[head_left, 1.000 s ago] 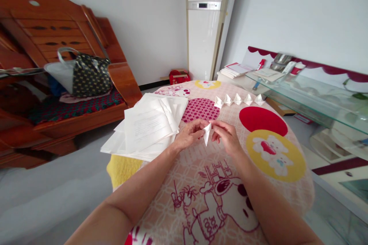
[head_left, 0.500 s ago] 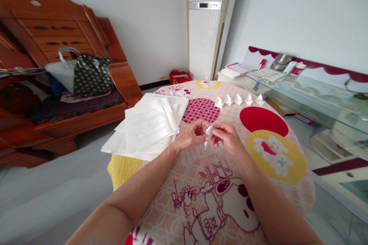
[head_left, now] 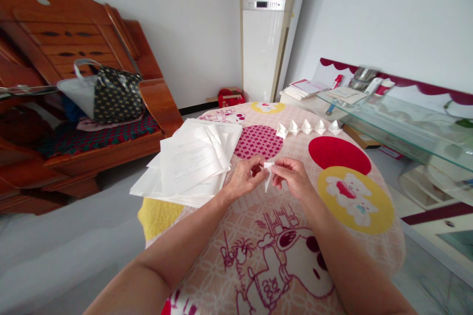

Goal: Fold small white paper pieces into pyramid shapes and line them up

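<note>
Between my two hands, above the middle of the table, is a small piece of folded white paper (head_left: 268, 173) with a narrow point hanging down. My left hand (head_left: 247, 176) pinches its left side, fingers curled. On the other side, my right hand (head_left: 290, 175) grips the paper between thumb and forefinger. Farther back, several small folded white paper shapes (head_left: 306, 127) stand in a row. A loose stack of white sheets (head_left: 192, 160), the top one printed with text, lies beside my left hand.
The round table wears a patterned cloth (head_left: 295, 206) with cartoon figures. A wooden bench (head_left: 151, 103) holding a black patterned bag (head_left: 117, 94) stands at the left. To the right is a glass shelf (head_left: 406, 128); a tall white air conditioner (head_left: 262, 49) stands behind.
The folded paper has turned a little between my fingers, and a flat flap now shows at its top. My left fingers have shifted slightly; the row and the stack are unchanged.
</note>
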`<state>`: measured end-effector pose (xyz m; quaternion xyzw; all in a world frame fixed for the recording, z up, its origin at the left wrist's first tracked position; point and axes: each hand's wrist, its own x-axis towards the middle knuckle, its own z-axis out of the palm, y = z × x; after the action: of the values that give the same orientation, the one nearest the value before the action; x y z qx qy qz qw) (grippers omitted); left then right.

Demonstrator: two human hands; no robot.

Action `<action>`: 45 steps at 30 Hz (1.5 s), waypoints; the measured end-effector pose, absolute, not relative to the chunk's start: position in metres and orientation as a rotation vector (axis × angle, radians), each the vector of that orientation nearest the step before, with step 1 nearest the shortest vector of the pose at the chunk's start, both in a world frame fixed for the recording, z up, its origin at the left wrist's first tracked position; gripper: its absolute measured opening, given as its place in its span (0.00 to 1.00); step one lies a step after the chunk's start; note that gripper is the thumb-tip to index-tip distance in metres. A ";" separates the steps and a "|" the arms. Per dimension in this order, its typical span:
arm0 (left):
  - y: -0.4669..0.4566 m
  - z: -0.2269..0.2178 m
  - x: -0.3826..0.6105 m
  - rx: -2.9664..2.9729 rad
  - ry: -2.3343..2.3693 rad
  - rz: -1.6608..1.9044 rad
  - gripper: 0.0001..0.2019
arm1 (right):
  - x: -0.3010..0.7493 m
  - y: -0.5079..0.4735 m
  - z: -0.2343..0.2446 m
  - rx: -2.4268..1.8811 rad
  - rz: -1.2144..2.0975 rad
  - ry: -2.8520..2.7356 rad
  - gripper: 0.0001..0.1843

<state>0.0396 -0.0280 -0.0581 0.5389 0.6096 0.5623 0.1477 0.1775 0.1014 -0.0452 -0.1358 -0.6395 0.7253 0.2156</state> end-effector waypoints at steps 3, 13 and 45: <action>-0.029 -0.056 0.042 1.581 1.797 1.615 0.07 | 0.177 0.101 -0.046 -0.370 1.970 -1.808 0.14; -0.032 -0.049 0.046 1.658 1.923 1.574 0.07 | 0.177 0.095 -0.041 -0.403 1.746 -1.956 0.17; -0.032 -0.054 0.046 1.443 1.780 1.607 0.18 | 0.177 0.094 -0.038 -0.483 1.601 -2.021 0.12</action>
<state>0.0458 -0.0322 -0.0539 0.5082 0.6266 0.5657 0.1707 0.1774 0.0938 -0.0377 -0.1779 -0.7447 0.5900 0.2563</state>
